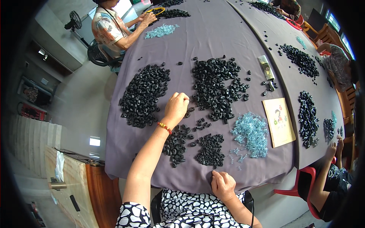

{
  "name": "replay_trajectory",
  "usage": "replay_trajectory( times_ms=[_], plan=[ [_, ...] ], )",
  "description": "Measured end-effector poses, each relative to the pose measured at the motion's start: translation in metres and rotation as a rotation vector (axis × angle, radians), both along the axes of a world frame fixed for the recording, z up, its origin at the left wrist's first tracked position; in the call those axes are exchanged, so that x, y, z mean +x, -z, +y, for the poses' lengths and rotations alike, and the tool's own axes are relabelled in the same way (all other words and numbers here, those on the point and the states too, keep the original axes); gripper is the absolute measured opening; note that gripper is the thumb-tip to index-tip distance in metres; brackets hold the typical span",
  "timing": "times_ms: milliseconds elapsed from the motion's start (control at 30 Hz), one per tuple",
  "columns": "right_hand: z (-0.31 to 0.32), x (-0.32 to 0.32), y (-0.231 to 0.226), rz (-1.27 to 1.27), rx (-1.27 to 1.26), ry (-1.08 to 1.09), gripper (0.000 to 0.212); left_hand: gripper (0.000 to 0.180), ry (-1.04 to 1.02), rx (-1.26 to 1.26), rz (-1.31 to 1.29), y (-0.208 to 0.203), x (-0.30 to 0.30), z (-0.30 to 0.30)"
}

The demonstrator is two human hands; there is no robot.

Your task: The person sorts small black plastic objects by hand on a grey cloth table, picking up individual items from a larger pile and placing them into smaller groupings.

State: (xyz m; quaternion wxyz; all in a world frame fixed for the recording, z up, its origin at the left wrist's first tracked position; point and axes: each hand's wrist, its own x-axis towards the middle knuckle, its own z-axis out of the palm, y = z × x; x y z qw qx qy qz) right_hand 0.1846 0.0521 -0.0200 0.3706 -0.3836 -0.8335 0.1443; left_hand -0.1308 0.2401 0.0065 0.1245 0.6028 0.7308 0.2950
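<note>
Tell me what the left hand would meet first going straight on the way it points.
Probably the left edge of the pile of black parts ahead and right of the left hand, though its height above the cloth is unclear.

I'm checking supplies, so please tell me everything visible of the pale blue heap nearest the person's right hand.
The pale blue heap is a loose mound of many tiny, shiny, translucent-looking pieces resembling small coils; their exact material is unclear. It lies on the grey-purple cloth, ahead and to the right of the right hand, between a black heap and the yellowish booklet, close to the latter. A few pieces lie scattered at its lower left. No hand touches it.
</note>
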Motion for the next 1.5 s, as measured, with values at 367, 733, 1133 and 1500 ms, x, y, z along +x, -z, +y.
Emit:
replay_trajectory(
  times_ms=[367,733,1133,1500],
  plan=[
    [0.0,0.001,0.0,-0.015,-0.006,0.002,0.029,0.015,0.198,-0.018,-0.148,-0.004,0.017,0.002],
    [0.0,0.002,0.003,-0.006,-0.013,-0.006,0.031,0.015,0.191,-0.018,-0.035,-0.011,0.01,-0.017],
    [0.0,0.0,0.001,0.01,-0.026,-0.015,0.03,0.017,0.349,-0.118,-0.041,-0.016,0.004,-0.04],
    [0.0,0.0,-0.003,0.013,-0.029,-0.017,0.025,0.016,0.388,-0.081,0.052,-0.028,0.011,-0.063]
  ],
)
